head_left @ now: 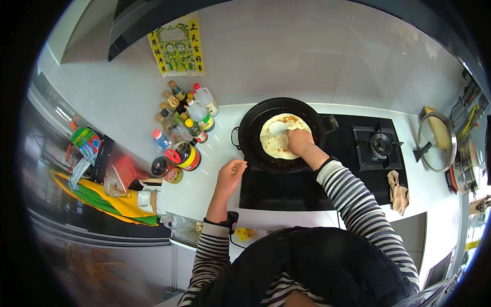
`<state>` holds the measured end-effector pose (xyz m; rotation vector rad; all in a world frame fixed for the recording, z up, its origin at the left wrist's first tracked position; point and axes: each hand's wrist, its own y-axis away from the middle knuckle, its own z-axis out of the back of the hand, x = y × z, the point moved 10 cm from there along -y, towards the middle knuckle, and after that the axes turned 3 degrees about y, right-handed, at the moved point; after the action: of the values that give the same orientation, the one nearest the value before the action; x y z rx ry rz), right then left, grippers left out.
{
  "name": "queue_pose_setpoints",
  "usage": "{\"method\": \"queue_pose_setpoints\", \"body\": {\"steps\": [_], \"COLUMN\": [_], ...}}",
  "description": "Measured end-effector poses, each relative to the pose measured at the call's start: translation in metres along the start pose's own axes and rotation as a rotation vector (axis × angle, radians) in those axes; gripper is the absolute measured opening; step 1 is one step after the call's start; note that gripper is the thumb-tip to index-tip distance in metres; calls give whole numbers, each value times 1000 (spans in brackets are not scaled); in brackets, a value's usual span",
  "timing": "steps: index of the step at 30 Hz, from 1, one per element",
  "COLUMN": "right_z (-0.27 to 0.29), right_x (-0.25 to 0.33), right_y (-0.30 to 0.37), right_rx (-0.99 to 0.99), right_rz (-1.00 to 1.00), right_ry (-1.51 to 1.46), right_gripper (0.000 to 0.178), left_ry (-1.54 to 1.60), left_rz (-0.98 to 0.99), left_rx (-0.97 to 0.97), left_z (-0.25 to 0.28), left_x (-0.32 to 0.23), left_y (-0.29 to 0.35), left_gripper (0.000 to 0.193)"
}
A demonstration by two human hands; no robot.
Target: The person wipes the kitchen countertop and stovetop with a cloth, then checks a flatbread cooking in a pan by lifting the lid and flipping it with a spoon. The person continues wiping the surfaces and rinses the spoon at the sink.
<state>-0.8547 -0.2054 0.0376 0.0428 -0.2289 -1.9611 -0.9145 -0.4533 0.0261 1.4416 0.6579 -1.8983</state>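
Observation:
A round, browned flatbread [276, 147] lies in the black frying pan [250, 120] on the left side of the hob. Over the pan, my right hand [300, 142] is closed on a white round-ended utensil [277, 128], whose exact kind I cannot make out. The utensil's rounded end is over the flatbread's upper part, and my fingers hide the rest of it. To the left of the hob, above the white counter [204, 197], my left hand [231, 175] is loosely closed with its fingers together and nothing visible in it.
Several sauce and oil bottles [197, 115] crowd the left counter near the wall. A free burner [380, 146] is right of the pan, with a brown cloth [398, 192] at the hob's front corner. A glass lid [437, 140] sits at the far right.

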Motion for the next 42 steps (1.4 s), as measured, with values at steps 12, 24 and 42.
{"method": "queue_pose_setpoints", "body": {"steps": [12, 24, 42], "right_z": [1, 17, 18], "right_x": [8, -17, -16], "right_y": [39, 67, 97], "right_rx": [-137, -231, -202], "right_rz": [52, -57, 3], "right_ry": [-64, 23, 55], "right_gripper": [26, 22, 17], "left_ry": [67, 24, 48], "left_rz": [-10, -25, -33], "left_rx": [-6, 107, 100], "left_z": [7, -10, -18], "left_x": [18, 12, 7], "left_y": [8, 9, 2], "left_gripper": [24, 26, 23]}}
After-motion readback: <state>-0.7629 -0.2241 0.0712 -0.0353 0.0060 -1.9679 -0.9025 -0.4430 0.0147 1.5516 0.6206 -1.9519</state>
